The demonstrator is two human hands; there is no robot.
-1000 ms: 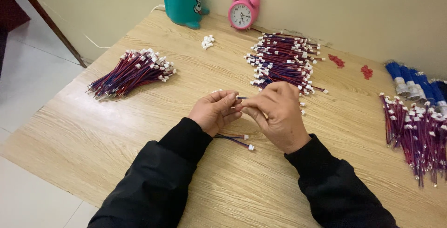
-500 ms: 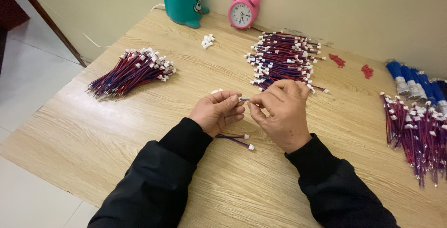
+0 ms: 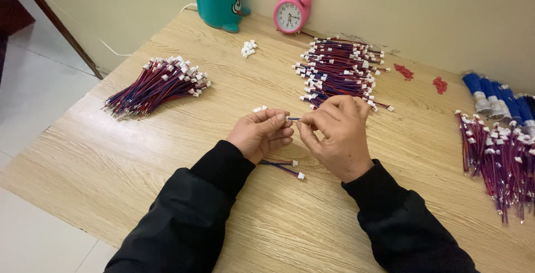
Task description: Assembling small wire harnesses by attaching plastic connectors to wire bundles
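Left hand (image 3: 261, 134) and right hand (image 3: 336, 133) meet above the surface (image 3: 139, 156), each grip pinched narrow on one short wire (image 3: 294, 119) held between them. Loose wires (image 3: 283, 166) lie beneath the left wrist; a wire pile (image 3: 340, 72) sits just beyond.

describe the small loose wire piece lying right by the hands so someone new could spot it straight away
Start at the light wooden table and find the person's left hand near its middle. Just below that hand, beside the black sleeve, lies a short red-and-blue wire piece with white plastic end plugs. Unlike the big bundled heaps of wires farther off, it lies alone, only a strand or two.
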